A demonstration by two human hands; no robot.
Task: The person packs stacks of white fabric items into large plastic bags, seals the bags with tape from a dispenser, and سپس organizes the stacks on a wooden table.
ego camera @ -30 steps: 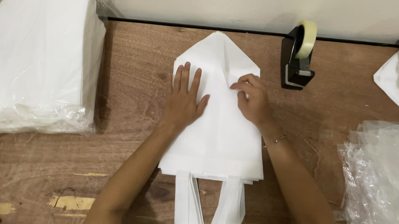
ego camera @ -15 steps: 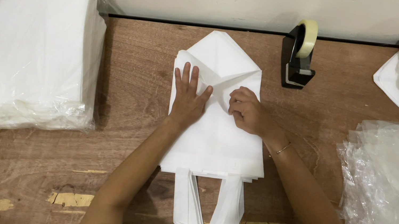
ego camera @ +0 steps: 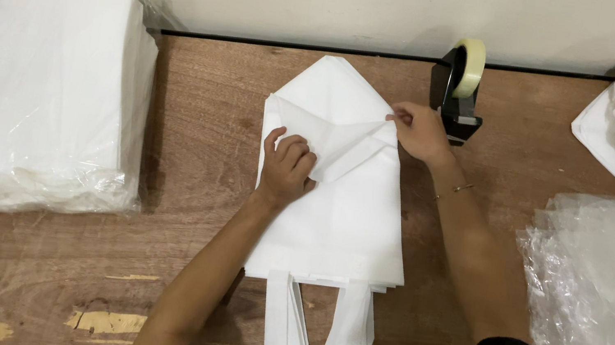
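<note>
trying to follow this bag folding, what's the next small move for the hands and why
Probably press the loose flap flat onto the white bag. The left hand rests on the flap's lower edge, and the right hand has a pinch grip on its right corner near the tape dispenser. The flap looks slightly lifted, not creased down, so smoothing it seems the likely step.

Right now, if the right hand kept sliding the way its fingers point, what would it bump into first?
The right hand points left along the white bag's folded top, so it would probably just cross more bag; past that looks like bare wooden table.
</note>
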